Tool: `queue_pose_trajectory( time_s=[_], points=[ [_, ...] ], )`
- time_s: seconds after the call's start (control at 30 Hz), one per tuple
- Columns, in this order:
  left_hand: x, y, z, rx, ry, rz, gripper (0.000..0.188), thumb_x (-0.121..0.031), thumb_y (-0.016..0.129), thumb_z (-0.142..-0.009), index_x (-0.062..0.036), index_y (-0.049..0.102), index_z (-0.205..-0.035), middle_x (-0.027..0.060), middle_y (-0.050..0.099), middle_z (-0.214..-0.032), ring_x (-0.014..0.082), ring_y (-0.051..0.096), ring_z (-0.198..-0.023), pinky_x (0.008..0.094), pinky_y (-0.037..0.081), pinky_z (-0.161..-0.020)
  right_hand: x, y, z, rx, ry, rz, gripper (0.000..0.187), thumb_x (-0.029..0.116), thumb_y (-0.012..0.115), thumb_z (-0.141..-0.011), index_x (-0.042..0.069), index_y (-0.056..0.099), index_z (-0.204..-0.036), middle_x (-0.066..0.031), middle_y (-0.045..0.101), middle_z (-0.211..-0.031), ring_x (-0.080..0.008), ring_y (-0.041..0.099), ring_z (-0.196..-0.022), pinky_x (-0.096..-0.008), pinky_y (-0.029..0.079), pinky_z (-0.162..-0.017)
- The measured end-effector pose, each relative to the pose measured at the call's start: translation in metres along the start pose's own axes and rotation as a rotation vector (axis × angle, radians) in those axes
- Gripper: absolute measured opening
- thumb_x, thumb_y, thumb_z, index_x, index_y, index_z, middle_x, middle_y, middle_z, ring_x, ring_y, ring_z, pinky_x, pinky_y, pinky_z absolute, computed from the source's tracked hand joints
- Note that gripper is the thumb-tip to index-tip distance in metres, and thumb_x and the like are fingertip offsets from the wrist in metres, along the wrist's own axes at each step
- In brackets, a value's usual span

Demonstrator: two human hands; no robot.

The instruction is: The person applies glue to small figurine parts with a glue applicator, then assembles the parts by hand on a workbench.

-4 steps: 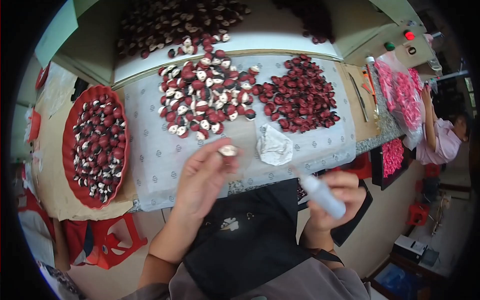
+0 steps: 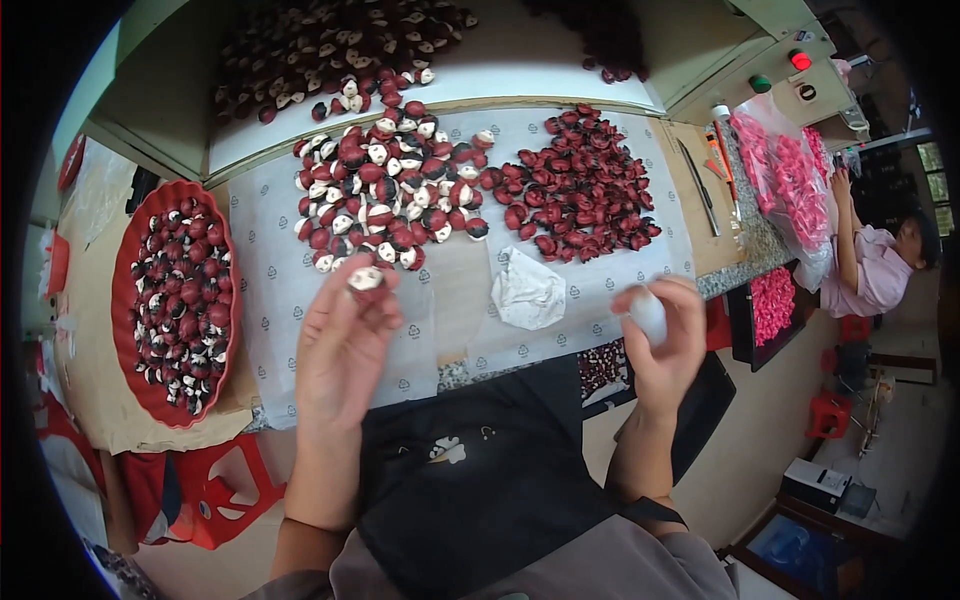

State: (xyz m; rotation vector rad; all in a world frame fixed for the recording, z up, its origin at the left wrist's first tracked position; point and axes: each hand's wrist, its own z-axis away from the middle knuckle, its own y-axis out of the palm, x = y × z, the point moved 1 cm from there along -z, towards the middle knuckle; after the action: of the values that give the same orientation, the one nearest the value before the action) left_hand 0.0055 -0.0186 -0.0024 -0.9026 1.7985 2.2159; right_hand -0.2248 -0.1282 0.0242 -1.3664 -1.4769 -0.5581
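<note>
Between the thumb and fingers of my left hand (image 2: 345,345) is a small round ornament (image 2: 368,281), dark red with a white face toward me. My right hand (image 2: 675,345) is wrapped round a small white squeeze bottle (image 2: 648,318), held over the table's near edge; its tip is hard to make out. Beyond my left hand lies a heap of similar red, black and white ornaments (image 2: 385,185). Farther right spreads a heap of dark red, cup-like pieces (image 2: 585,190). A crumpled white cloth or paper (image 2: 528,290) rests between my hands.
A red scalloped tray (image 2: 124,320) full of ornaments stands at the left. More pieces (image 2: 335,45) lie in the box-like booth behind. Tweezers (image 2: 700,188) and a bag of pink pieces (image 2: 785,175) are at the right, where another person (image 2: 875,265) works. A red stool (image 2: 225,490) stands below left.
My left hand has shifted left with the ornament, whose white face now shows more. The bottle in my right hand has swung to a steeper angle. The whole view has shifted slightly.
</note>
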Motion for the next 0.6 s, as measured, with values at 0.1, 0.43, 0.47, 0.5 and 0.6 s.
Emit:
queue_pose_trajectory(
  time_s=[0.1, 0.43, 0.47, 0.5, 0.6],
  points=[
    [-0.007, 0.004, 0.001, -0.022, 0.071, -0.018, 0.030, -0.011, 0.047, -0.082, -0.0012, 0.046, -0.111, 0.0159, 0.054, -0.098, 0.0159, 0.052, -0.078, 0.0273, 0.042, -0.070, -0.020, 0.017, -0.008, 0.027, 0.046, -0.069, 0.027, -0.012, 0.048, -0.061, 0.000, 0.040, -0.084, -0.0097, 0.045, -0.085, -0.0164, 0.051, -0.079, -0.0266, 0.043, -0.070],
    [-0.015, -0.007, 0.006, -0.068, 0.110, -0.012, 0.031, -0.014, 0.047, -0.083, -0.0011, 0.045, -0.111, 0.0152, 0.054, -0.098, 0.0159, 0.051, -0.078, 0.0279, 0.042, -0.070, -0.008, 0.056, -0.038, 0.115, -0.109, 0.688, 0.023, -0.005, 0.061, -0.061, 0.000, 0.055, -0.083, -0.0106, 0.053, -0.078, -0.0276, 0.055, -0.069, -0.0313, 0.043, -0.061],
    [-0.015, -0.007, 0.005, -0.062, 0.107, -0.002, 0.031, -0.014, 0.047, -0.083, -0.0010, 0.045, -0.111, 0.0154, 0.054, -0.098, 0.0159, 0.051, -0.078, 0.0278, 0.042, -0.070, -0.008, 0.056, -0.038, 0.117, -0.110, 0.655, 0.021, -0.005, 0.061, -0.061, 0.000, 0.055, -0.081, -0.0108, 0.053, -0.078, -0.0269, 0.055, -0.069, -0.0306, 0.043, -0.061],
    [-0.016, -0.007, 0.004, -0.055, 0.103, 0.009, 0.031, -0.014, 0.047, -0.083, -0.0010, 0.045, -0.111, 0.0155, 0.054, -0.098, 0.0160, 0.051, -0.078, 0.0276, 0.042, -0.070, -0.009, 0.055, -0.038, 0.120, -0.111, 0.622, 0.019, -0.005, 0.061, -0.061, 0.000, 0.056, -0.079, -0.0110, 0.054, -0.077, -0.0263, 0.055, -0.069, -0.0299, 0.043, -0.062],
    [-0.015, -0.005, 0.004, -0.045, 0.073, 0.006, 0.032, -0.014, 0.048, -0.082, -0.0009, 0.045, -0.112, 0.0153, 0.054, -0.099, 0.0153, 0.052, -0.078, 0.0266, 0.042, -0.072, -0.013, 0.053, -0.038, 0.069, -0.213, 0.565, 0.015, -0.004, 0.061, -0.063, 0.000, 0.056, -0.077, -0.0103, 0.056, -0.075, -0.0223, 0.056, -0.068, -0.0283, 0.043, -0.063]
  ],
)
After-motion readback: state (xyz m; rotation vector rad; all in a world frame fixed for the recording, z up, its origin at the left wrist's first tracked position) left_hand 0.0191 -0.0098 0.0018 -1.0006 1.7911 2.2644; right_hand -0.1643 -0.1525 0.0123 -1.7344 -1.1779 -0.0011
